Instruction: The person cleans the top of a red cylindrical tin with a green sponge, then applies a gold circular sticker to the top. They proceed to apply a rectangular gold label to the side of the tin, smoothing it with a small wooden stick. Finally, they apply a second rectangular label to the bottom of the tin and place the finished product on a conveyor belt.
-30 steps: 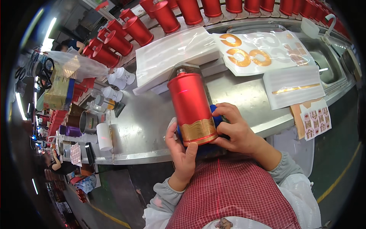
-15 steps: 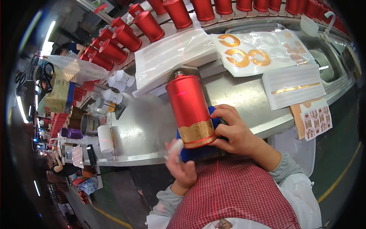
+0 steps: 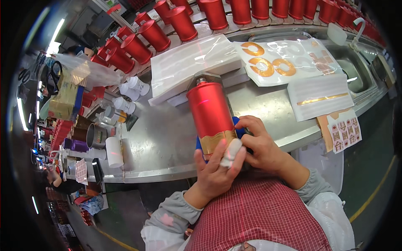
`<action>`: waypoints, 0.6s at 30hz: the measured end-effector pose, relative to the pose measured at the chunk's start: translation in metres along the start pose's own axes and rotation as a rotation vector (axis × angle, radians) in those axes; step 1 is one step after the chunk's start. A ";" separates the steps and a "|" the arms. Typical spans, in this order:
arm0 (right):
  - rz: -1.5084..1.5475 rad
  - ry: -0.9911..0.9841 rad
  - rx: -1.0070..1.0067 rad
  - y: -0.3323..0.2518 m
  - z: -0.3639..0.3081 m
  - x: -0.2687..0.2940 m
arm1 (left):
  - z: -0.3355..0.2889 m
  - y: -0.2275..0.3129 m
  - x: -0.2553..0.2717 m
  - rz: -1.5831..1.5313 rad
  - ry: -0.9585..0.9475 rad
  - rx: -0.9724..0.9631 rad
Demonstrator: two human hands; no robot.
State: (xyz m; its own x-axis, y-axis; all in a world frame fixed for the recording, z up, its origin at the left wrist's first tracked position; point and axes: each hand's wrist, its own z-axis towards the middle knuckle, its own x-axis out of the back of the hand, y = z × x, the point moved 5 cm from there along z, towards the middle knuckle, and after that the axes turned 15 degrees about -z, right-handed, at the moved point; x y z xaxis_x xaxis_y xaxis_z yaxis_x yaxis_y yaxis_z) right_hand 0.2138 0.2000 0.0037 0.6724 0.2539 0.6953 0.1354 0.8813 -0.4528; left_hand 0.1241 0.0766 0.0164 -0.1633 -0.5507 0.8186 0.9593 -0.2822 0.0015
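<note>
A red metallic bottle [image 3: 209, 104] lies tilted in front of me, its small clear neck pointing away. A wavy-edged gold band [image 3: 211, 143] wraps its lower end. Under that end some blue padding [image 3: 237, 127] peeks out. My left hand [image 3: 217, 171] is over the gold band, with a small white wad of cloth or tissue [image 3: 231, 152] between its fingers, pressed on the bottle. My right hand [image 3: 264, 146] grips the bottle's base from the right with bent fingers. The left hand covers part of the base.
Red bottles [image 3: 155, 35] line a conveyor at the back. A white sheet-covered stack [image 3: 190, 60] sits beyond the bottle. Sheets of gold stickers [image 3: 272, 67] lie right, near a sink [image 3: 356, 69]. Left are white cups [image 3: 138, 85], a metal pot [image 3: 97, 136] and a white roll [image 3: 114, 152].
My left hand has moved up and right, bringing the white wad from beside the bottle onto the gold band. My right hand stays at the bottle's right side.
</note>
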 end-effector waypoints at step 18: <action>0.302 -0.012 -0.428 -0.031 0.015 0.011 | -0.004 -0.041 0.003 -0.353 0.107 0.344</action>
State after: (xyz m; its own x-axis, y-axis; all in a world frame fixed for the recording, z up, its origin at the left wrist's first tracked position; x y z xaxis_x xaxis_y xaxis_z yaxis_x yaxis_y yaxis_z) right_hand 0.2056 0.1813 0.0339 0.7193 0.4784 0.5037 0.2240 0.5266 -0.8201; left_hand 0.0835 0.0838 0.0165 -0.4968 -0.5513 0.6703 0.8588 -0.2007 0.4714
